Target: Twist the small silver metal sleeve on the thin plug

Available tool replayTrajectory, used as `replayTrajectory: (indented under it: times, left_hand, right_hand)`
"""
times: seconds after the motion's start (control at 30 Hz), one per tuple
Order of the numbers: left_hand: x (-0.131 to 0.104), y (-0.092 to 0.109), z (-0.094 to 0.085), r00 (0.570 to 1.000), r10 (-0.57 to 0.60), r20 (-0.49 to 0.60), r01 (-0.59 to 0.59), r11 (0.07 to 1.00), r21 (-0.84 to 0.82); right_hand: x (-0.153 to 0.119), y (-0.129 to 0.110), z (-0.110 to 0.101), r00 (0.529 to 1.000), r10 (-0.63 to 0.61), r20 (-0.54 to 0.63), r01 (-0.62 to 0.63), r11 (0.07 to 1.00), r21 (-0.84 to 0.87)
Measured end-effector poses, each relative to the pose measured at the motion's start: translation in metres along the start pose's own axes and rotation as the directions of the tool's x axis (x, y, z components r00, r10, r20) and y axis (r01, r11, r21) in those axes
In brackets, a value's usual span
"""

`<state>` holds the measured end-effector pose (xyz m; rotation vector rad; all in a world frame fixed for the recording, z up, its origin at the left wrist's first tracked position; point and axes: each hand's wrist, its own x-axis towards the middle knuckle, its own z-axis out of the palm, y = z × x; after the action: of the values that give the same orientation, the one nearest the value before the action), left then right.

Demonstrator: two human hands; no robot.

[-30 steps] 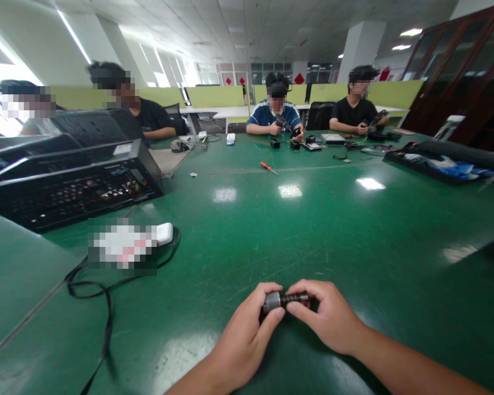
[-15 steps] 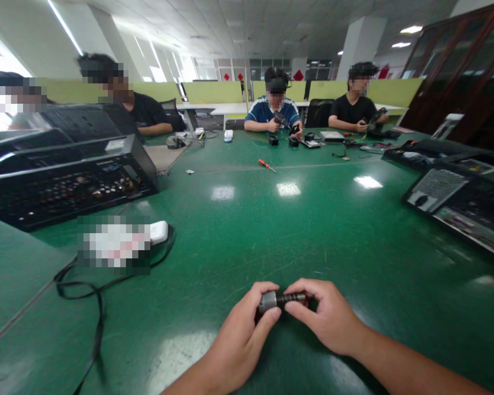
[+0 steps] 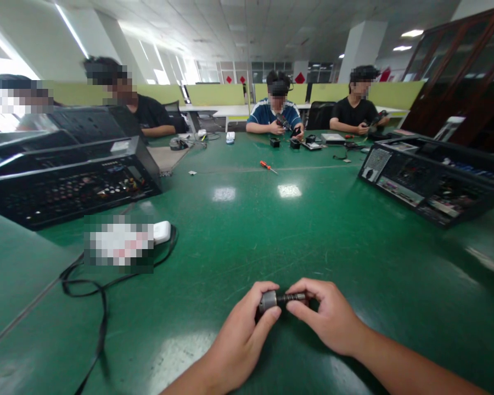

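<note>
Near the front of the green table (image 3: 230, 236), a small metal part (image 3: 268, 300) with a thick grey cylinder and a thin dark ribbed shaft is held level between both hands. My left hand (image 3: 247, 329) is closed round the thick cylinder, thumb below and index finger above. At the other end, my right hand (image 3: 329, 315) has its thumb and fingers closed round the tip of the shaft. The fingertips of the two hands are a short gap apart. Parts of the right fingers are hidden behind the shaft.
Open computer cases stand at left (image 3: 78, 186) and right (image 3: 420, 181). A white adapter (image 3: 162, 232) with a black cable lies at left, beside a blurred item. A red screwdriver (image 3: 265, 164) lies further back. Several people sit around the table, some handling parts.
The computer case at right has shifted and turned, now sitting further left on the table. Both hands keep nearly the same hold on the metal part. The view has moved slightly.
</note>
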<state>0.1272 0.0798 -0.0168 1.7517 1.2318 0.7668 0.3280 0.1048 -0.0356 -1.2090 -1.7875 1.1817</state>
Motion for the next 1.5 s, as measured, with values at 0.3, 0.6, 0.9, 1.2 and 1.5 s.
replayTrajectory:
  times: [0.3, 0.6, 0.9, 1.2, 1.5]
  left_hand:
    - [-0.0001, -0.0025, -0.001, 1.0, 0.006, 0.013, -0.006, 1.0, 0.006]
    - [0.0003, -0.0008, -0.0012, 1.0, -0.021, 0.008, 0.021, 1.0, 0.0]
    - [-0.0004, 0.0022, -0.0044, 0.999, -0.041, 0.022, 0.04, 0.999, 0.011]
    - [-0.0001, -0.0003, -0.0022, 0.999, -0.032, -0.014, 0.032, 0.999, 0.01]
    - [0.0007, 0.0009, -0.0025, 0.999, -0.043, -0.008, 0.043, 0.999, 0.004]
  right_hand:
    - [0.0002, -0.0005, -0.0001, 1.0, -0.015, -0.006, 0.015, 1.0, -0.01]
    - [-0.0017, -0.0008, -0.0016, 1.0, -0.01, -0.01, 0.01, 1.0, 0.005]
    - [-0.0011, 0.002, -0.002, 1.0, -0.009, -0.013, 0.009, 1.0, 0.007]
    - [-0.0012, 0.0015, -0.0078, 0.999, -0.025, -0.026, 0.026, 0.998, 0.049]
    - [-0.0008, 0.0007, -0.0083, 0.999, -0.024, -0.022, 0.025, 0.997, 0.079]
